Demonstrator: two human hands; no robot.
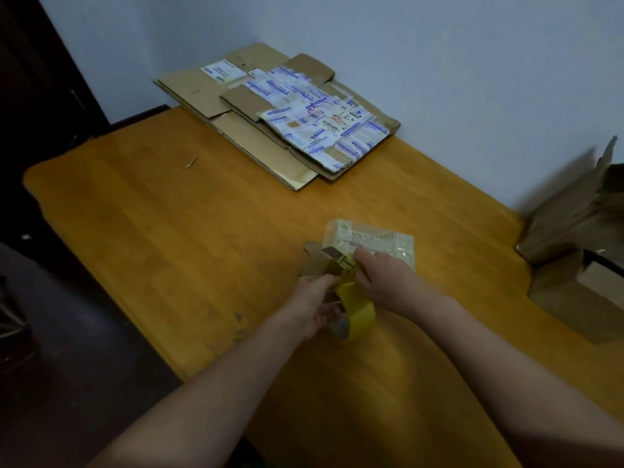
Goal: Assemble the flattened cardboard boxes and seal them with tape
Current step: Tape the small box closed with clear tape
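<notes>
The left hand (315, 307) is wrapped around a roll of yellowish packing tape (354, 314) in a dispenser, fingers closed on it from the left, while the right hand (385, 282) pinches at the dispenser's head (341, 261), thumb and fingertips pressed together where the tape's free end should be; whether the end is actually caught cannot be told. Both hands work just above the desk (169, 248), towards its right half and nearer the front edge than the wall. Just behind them lie a clear plastic packet (378, 239) and a small scrap of cardboard (314, 261).

The flattened cardboard boxes (280, 119), stacked and covered with shipping labels, lie well apart at the far edge against the wall, none yet opened. At the right edge stands an open carton (574, 265), flaps up.

The step looks like readying the tape. To do it well, hold the roll steady with the left hand, peel the end squarely so it does not split or fold back on itself, and keep fingertips clear of the cutter's teeth. A short tab left free will make sealing easier.
</notes>
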